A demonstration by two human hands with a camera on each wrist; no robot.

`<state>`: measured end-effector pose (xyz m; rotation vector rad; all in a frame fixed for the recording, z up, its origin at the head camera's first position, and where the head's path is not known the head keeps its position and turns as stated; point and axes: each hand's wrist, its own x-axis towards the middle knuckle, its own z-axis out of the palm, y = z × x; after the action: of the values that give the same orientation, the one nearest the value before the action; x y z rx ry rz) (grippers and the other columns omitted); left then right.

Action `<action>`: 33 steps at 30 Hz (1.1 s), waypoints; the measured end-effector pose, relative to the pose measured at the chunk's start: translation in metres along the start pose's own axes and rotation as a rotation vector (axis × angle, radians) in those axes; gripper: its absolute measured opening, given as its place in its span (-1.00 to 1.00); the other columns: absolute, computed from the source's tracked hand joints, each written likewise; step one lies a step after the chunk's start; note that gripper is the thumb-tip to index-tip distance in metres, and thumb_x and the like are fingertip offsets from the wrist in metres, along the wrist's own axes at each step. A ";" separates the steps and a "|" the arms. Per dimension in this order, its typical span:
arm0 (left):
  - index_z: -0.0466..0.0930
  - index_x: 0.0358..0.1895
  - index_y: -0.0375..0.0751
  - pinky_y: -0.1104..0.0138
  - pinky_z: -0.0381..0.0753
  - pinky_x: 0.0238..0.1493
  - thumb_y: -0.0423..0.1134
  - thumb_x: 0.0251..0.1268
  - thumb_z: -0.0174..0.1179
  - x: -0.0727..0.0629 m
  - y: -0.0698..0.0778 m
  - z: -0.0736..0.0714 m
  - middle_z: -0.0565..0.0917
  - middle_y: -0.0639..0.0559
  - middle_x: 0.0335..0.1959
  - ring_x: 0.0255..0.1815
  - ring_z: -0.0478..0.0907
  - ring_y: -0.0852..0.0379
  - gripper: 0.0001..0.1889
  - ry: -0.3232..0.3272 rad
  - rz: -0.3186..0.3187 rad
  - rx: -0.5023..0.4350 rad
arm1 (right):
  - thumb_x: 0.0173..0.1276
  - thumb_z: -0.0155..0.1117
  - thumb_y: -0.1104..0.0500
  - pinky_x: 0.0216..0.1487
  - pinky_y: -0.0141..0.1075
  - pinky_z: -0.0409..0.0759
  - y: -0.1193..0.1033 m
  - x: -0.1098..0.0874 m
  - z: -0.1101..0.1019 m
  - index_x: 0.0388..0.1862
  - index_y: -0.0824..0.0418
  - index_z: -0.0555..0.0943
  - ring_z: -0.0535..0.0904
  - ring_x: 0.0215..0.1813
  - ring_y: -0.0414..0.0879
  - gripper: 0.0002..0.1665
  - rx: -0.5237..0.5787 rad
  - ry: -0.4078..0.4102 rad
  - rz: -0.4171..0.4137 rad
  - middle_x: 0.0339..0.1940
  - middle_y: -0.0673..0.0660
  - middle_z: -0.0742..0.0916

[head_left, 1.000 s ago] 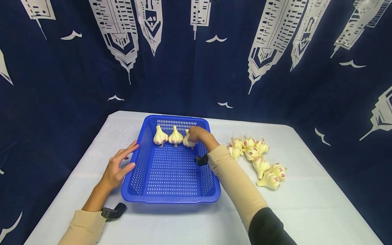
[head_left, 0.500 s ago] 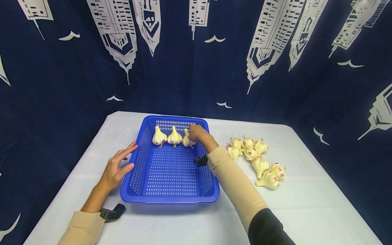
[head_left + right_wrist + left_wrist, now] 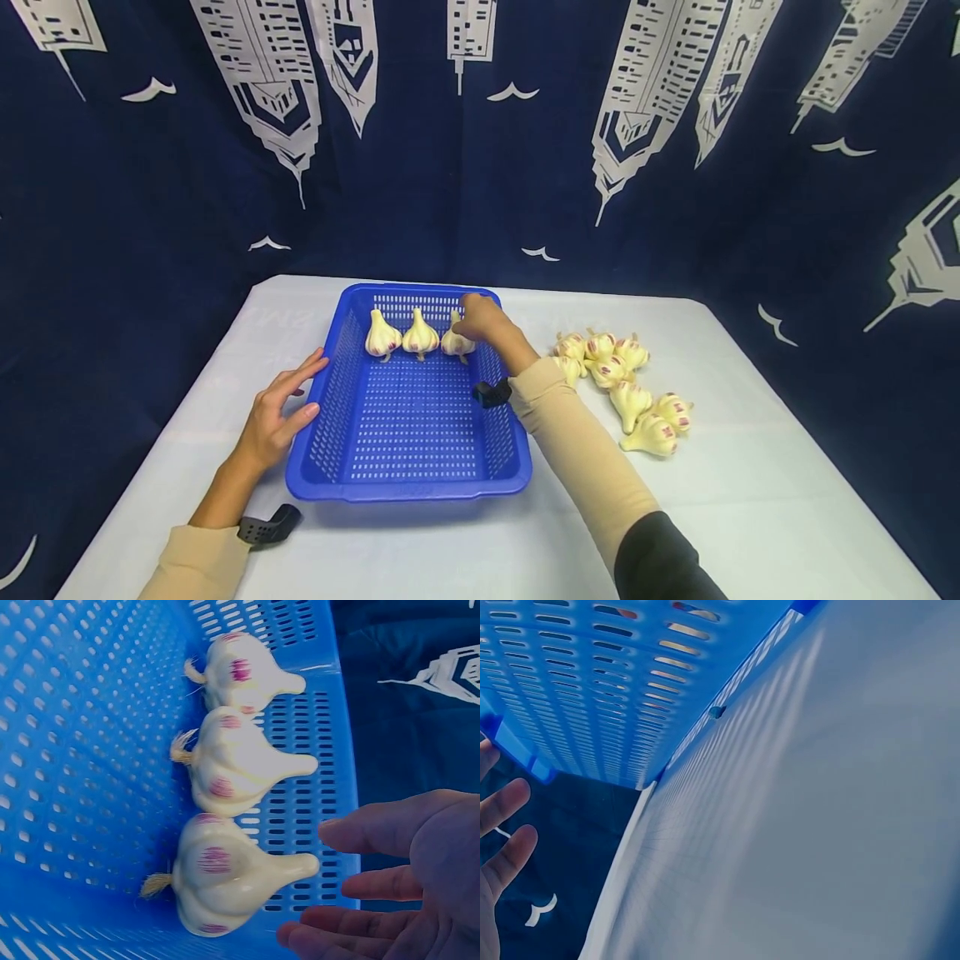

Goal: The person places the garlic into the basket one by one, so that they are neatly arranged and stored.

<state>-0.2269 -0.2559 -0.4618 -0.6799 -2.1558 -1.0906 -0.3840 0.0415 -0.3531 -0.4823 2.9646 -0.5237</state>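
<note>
On the white table [image 3: 750, 517] I observed the blue basket [image 3: 408, 492]; at its left rim, the left hand [image 3: 273, 417], fingers spread, contact uncertain from my angle. The right hand [image 3: 487, 323], fingers parted, had just released the third garlic bulb [image 3: 221, 877], inside, beside two other bulbs [image 3: 421, 335]: its placement, I judged, was complete.
</note>
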 end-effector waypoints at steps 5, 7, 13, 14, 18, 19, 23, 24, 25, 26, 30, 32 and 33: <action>0.47 0.30 -0.38 0.29 0.43 -0.11 -0.38 0.04 0.08 0.000 0.001 0.000 0.43 -0.27 0.36 0.13 0.46 0.18 -0.38 0.006 0.000 -0.002 | 0.19 0.32 0.16 0.23 -0.06 0.47 0.002 -0.004 -0.006 0.32 0.41 0.45 0.54 0.22 0.20 -0.29 -0.011 0.014 -0.030 0.21 0.33 0.63; 0.48 0.30 -0.38 0.30 0.43 -0.11 -0.37 0.04 0.08 0.000 0.002 0.001 0.44 -0.27 0.36 0.13 0.46 0.17 -0.38 0.011 0.001 -0.003 | 0.20 0.33 0.14 0.26 -0.05 0.45 0.004 -0.007 -0.008 0.34 0.41 0.43 0.51 0.27 0.23 -0.26 -0.004 0.024 -0.037 0.25 0.35 0.60; 0.48 0.29 -0.38 0.31 0.43 -0.11 -0.37 0.05 0.09 0.001 0.003 0.001 0.44 -0.27 0.36 0.10 0.47 0.18 -0.39 0.007 0.007 -0.003 | 0.26 0.30 0.09 0.23 -0.03 0.47 0.007 -0.016 -0.014 0.36 0.41 0.41 0.54 0.23 0.24 -0.26 0.014 0.020 -0.044 0.20 0.35 0.63; 0.48 0.29 -0.38 0.32 0.43 -0.11 -0.37 0.04 0.09 0.000 0.003 0.001 0.44 -0.26 0.36 0.09 0.47 0.18 -0.39 0.009 0.009 -0.003 | 0.27 0.30 0.07 0.21 -0.04 0.48 0.007 -0.018 -0.016 0.37 0.41 0.41 0.56 0.18 0.22 -0.25 0.021 0.017 -0.047 0.16 0.34 0.65; 0.48 0.30 -0.37 0.28 0.43 -0.12 -0.38 0.04 0.09 -0.001 0.000 0.001 0.44 -0.26 0.37 0.11 0.46 0.21 -0.38 0.012 0.016 -0.001 | 0.31 0.30 0.03 0.10 -0.05 0.55 0.008 -0.025 -0.021 0.38 0.43 0.39 0.63 0.01 0.16 -0.23 0.061 0.013 -0.061 0.00 0.32 0.71; 0.48 0.30 -0.37 0.26 0.44 -0.12 -0.39 0.04 0.09 -0.001 0.000 0.001 0.44 -0.26 0.37 0.11 0.46 0.23 -0.38 0.012 0.016 -0.002 | 0.32 0.30 0.03 0.07 -0.05 0.56 0.008 -0.026 -0.022 0.38 0.43 0.38 0.64 -0.03 0.15 -0.23 0.075 0.014 -0.064 -0.05 0.32 0.72; 0.47 0.30 -0.38 0.22 0.44 -0.13 -0.40 0.04 0.09 -0.002 -0.002 0.001 0.43 -0.27 0.37 0.12 0.45 0.25 -0.38 0.006 0.014 -0.008 | 0.34 0.30 0.02 0.02 -0.07 0.59 0.013 -0.031 -0.025 0.37 0.42 0.39 0.64 0.01 0.14 -0.25 0.121 0.024 -0.071 -0.02 0.33 0.72; 0.47 0.30 -0.39 0.22 0.44 -0.13 -0.40 0.04 0.09 -0.002 -0.002 0.001 0.43 -0.28 0.37 0.12 0.45 0.25 -0.38 0.006 0.014 -0.007 | 0.34 0.30 0.01 0.02 -0.07 0.60 0.014 -0.033 -0.025 0.37 0.41 0.40 0.64 0.04 0.14 -0.25 0.134 0.027 -0.071 0.02 0.34 0.71; 0.47 0.30 -0.39 0.23 0.44 -0.13 -0.40 0.04 0.09 -0.002 -0.003 0.001 0.43 -0.29 0.37 0.12 0.45 0.25 -0.39 0.005 0.012 -0.008 | 0.34 0.30 0.01 0.02 -0.07 0.60 0.016 -0.034 -0.025 0.37 0.41 0.40 0.63 0.06 0.15 -0.25 0.146 0.027 -0.071 0.04 0.35 0.70; 0.47 0.30 -0.39 0.25 0.44 -0.12 -0.40 0.04 0.09 -0.002 -0.003 0.001 0.43 -0.29 0.36 0.12 0.45 0.25 -0.39 0.004 0.012 -0.006 | 0.34 0.30 0.00 0.02 -0.07 0.60 0.017 -0.035 -0.026 0.37 0.40 0.40 0.63 0.07 0.15 -0.25 0.160 0.026 -0.069 0.07 0.36 0.69; 0.47 0.30 -0.40 0.27 0.43 -0.11 -0.40 0.04 0.09 -0.002 -0.002 0.001 0.43 -0.30 0.36 0.13 0.44 0.26 -0.39 0.005 0.012 -0.002 | 0.34 0.30 -0.02 0.02 -0.06 0.61 0.020 -0.040 -0.028 0.38 0.40 0.40 0.62 0.09 0.18 -0.24 0.197 0.024 -0.072 0.12 0.38 0.66; 0.47 0.30 -0.39 0.27 0.42 -0.11 -0.40 0.04 0.09 -0.002 -0.001 0.001 0.43 -0.29 0.37 0.13 0.43 0.27 -0.39 0.007 0.013 -0.002 | 0.33 0.31 -0.03 0.02 -0.06 0.61 0.021 -0.042 -0.029 0.38 0.39 0.40 0.62 0.09 0.18 -0.23 0.216 0.021 -0.070 0.12 0.38 0.66; 0.47 0.30 -0.39 0.26 0.42 -0.11 -0.40 0.04 0.09 -0.002 0.000 0.001 0.43 -0.29 0.37 0.13 0.43 0.27 -0.39 0.007 0.014 -0.006 | 0.33 0.31 -0.03 0.02 -0.07 0.61 0.021 -0.043 -0.030 0.38 0.39 0.40 0.62 0.09 0.18 -0.23 0.220 0.020 -0.068 0.12 0.37 0.66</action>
<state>-0.2258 -0.2555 -0.4637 -0.6914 -2.1394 -1.0907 -0.3539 0.0841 -0.3308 -0.5582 2.8694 -0.8542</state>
